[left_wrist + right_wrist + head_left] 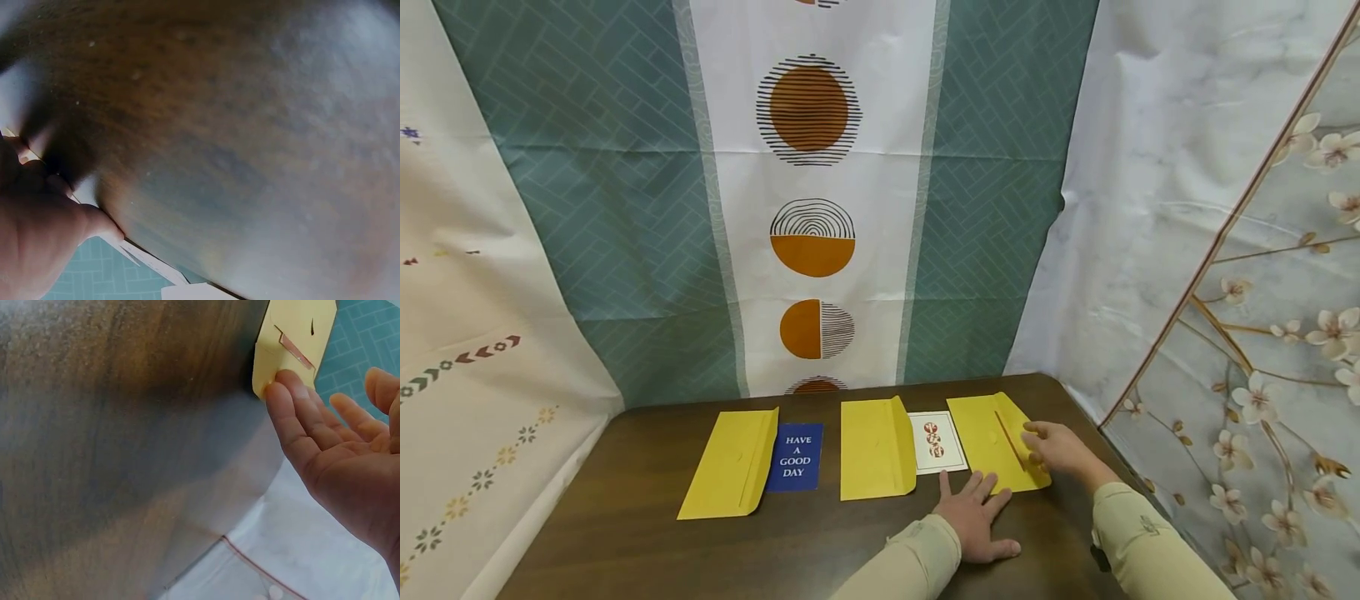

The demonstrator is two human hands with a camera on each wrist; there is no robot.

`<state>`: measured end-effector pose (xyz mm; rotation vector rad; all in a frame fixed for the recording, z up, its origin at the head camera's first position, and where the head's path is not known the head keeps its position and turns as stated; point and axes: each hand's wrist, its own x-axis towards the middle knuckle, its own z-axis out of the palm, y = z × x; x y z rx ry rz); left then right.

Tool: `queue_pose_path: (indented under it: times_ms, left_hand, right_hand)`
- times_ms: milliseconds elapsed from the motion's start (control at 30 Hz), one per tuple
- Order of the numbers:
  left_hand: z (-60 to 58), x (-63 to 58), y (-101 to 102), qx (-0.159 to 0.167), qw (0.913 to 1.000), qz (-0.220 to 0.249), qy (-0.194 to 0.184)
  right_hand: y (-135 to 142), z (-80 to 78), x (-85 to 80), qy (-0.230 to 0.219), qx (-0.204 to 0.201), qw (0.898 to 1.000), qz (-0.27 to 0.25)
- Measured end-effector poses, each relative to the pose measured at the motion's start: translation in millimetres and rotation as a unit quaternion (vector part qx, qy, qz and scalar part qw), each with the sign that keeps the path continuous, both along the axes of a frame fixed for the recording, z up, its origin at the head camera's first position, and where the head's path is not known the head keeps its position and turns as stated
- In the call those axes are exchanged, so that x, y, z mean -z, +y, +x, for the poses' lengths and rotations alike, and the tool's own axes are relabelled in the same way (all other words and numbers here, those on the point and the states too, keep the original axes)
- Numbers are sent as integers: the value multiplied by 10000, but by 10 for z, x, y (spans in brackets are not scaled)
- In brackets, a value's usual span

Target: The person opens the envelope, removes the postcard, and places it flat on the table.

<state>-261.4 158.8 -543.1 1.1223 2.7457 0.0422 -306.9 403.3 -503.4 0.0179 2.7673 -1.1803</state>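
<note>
Three yellow envelopes lie in a row on the dark wooden table. At the right-hand envelope (981, 433), a reddish-brown strip shows along a slit beside the flap. My right hand (1063, 454) is over that envelope's right edge, its fingertips on the flap (265, 369) and its fingers loosely extended. My left hand (973, 517) rests on the table with fingers spread, just in front of the same envelope and a white card (938, 446) with a red design. The left wrist view shows mostly blurred tabletop, with the left hand (37, 231) at its lower left.
The middle envelope (872, 450) lies left of the white card. Farther left are a blue card (795, 457) reading "HAVE A GOOD DAY" and the left-hand envelope (726, 462). Patterned cloth hangs behind the table (647, 533) and along both sides.
</note>
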Motion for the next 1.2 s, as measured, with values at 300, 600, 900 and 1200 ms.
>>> queue_pose_path:
  times_ms: [300,600,900,1200]
  left_hand:
    - [-39,112,45,-14,9999,-85,141]
    - [-79,181,62,-37,9999,-93,138]
    - [-64,161,49,-31,9998,-77,205]
    - [-58,139,47,-20,9999,-54,87]
  right_hand:
    - [-36,7,23,-570,264,9947,-809]
    - [-76,-26,51,-832,608,9875,-1189]
    - [-96,-41,61,-734,584,9922,-816]
    - [24,-44,142,-589,224,9959,-653]
